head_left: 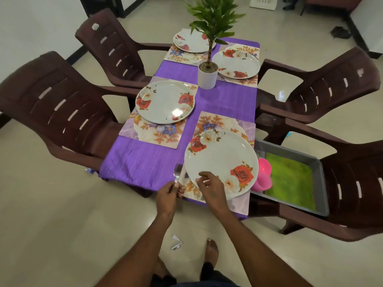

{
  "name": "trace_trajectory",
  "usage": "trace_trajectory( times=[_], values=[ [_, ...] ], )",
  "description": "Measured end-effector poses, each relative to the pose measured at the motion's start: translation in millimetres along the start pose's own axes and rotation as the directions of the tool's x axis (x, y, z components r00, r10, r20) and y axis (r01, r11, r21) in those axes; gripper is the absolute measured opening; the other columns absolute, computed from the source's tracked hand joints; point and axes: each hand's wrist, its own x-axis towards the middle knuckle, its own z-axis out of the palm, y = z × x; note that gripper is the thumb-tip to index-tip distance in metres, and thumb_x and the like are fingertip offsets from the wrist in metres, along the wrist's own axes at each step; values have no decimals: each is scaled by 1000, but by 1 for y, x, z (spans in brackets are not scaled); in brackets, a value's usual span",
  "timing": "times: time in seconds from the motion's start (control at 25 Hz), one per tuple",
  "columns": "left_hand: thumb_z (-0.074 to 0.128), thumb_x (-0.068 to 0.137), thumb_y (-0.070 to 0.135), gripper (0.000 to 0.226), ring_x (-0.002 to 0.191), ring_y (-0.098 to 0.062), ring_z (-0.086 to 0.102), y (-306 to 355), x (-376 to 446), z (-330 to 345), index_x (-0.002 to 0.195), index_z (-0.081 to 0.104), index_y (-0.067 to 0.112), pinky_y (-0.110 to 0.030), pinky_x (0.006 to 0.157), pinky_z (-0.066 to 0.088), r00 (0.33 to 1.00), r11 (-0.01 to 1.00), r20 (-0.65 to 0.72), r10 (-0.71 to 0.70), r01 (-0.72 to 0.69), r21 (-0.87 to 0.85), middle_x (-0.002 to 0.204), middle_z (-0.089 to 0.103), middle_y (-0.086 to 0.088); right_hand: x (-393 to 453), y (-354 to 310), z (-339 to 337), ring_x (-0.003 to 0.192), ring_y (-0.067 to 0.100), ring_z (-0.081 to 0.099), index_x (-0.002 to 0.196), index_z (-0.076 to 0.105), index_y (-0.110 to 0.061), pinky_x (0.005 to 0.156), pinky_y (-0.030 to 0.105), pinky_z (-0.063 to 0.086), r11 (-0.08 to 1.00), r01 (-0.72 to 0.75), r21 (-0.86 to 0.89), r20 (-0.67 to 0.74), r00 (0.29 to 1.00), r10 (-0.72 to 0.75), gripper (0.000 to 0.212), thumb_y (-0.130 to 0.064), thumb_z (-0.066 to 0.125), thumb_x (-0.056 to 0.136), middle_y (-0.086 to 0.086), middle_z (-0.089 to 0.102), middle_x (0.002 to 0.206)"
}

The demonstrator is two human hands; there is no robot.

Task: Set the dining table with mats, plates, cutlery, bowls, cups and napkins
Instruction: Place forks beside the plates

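Fork (177,172) is sitting in the left hand (169,196) grip, pinched by its handle, long axis pointing away over the counter just left of the near plate (221,162), while the right hand (209,186), nearer, is pinching the plate's rim.

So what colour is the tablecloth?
Purple tablecloth, plainly visible in the head view.
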Motion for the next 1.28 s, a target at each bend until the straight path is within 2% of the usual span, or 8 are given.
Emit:
trace_trajectory(
  times=[0.12, 0.24, 0.52, 0.76, 0.96, 1.08, 1.2, 1.28],
  values=[
    [60, 100, 6, 15, 68, -14, 66, 13, 11, -25, 103, 74, 2, -21, 64, 54, 984, 994, 177, -7, 26, -102, 81, 75, -9, 14, -39, 24, 78, 14, 69, 117, 69, -15, 67, 31, 61, 979, -72, 192, 35, 997, 67, 24, -24, 70, 95, 1, 71, 95],
    [66, 96, 7, 15, 77, -21, 72, 23, 27, -54, 106, 77, 6, -25, 67, 55, 971, 995, 238, -1, 25, -100, 90, 78, -11, 24, -68, 47, 74, 25, 71, 103, 74, -12, 61, 32, 59, 955, -47, 294, 16, 999, 44, 13, -20, 71, 94, 10, 74, 89],
    [72, 91, 6, 11, 78, -28, 71, 56, 60, -127, 85, 81, 10, -36, 76, 57, 989, 973, 144, 9, 25, -228, 86, 76, -22, 30, -127, 126, 73, 24, 71, 97, 75, -8, 66, 37, 62, 916, -45, 400, -7, 999, 52, 9, -16, 73, 92, 11, 75, 84],
    [70, 91, -1, 22, 66, -23, 68, 95, 98, -160, 73, 78, 7, -27, 61, 54, 992, 950, 94, -85, 109, -293, 77, 74, -20, 64, -161, 179, 71, 19, 68, 99, 74, -7, 64, 36, 61, 893, -49, 448, 2, 999, 54, 7, -10, 72, 93, 10, 74, 85],
    [74, 85, -6, 18, 66, -27, 64, 122, 167, -181, 73, 80, 5, -32, 63, 56, 994, 968, 91, -54, 74, -241, 71, 71, -23, 121, -179, 229, 73, 21, 69, 98, 73, -8, 61, 40, 61, 903, -79, 422, 14, 997, 81, 11, -11, 77, 88, 15, 74, 86],
    [78, 81, -5, 13, 64, -27, 60, 136, 212, -180, 72, 80, 4, -36, 65, 52, 993, 976, 91, -71, 88, -199, 68, 70, -22, 163, -187, 255, 66, 24, 68, 87, 73, -7, 58, 40, 60, 919, -91, 383, -50, 992, 119, 3, -7, 76, 86, 14, 72, 78],
    [77, 82, -7, 6, 56, -23, 61, 158, 254, -175, 79, 78, -2, -28, 54, 52, 990, 966, 73, -124, 137, -218, 68, 70, -20, 202, -201, 266, 66, 24, 68, 89, 72, -5, 58, 42, 62, 924, -130, 361, -126, 974, 187, 8, 1, 68, 88, 15, 71, 82],
    [80, 83, 1, 5, 58, -21, 62, 180, 283, -166, 79, 78, -1, -28, 56, 52, 988, 966, 66, -138, 149, -213, 68, 70, -16, 233, -211, 266, 69, 25, 70, 91, 73, -9, 61, 44, 63, 928, -132, 349, -178, 963, 204, 10, -2, 68, 87, 12, 72, 85]
  ],
)
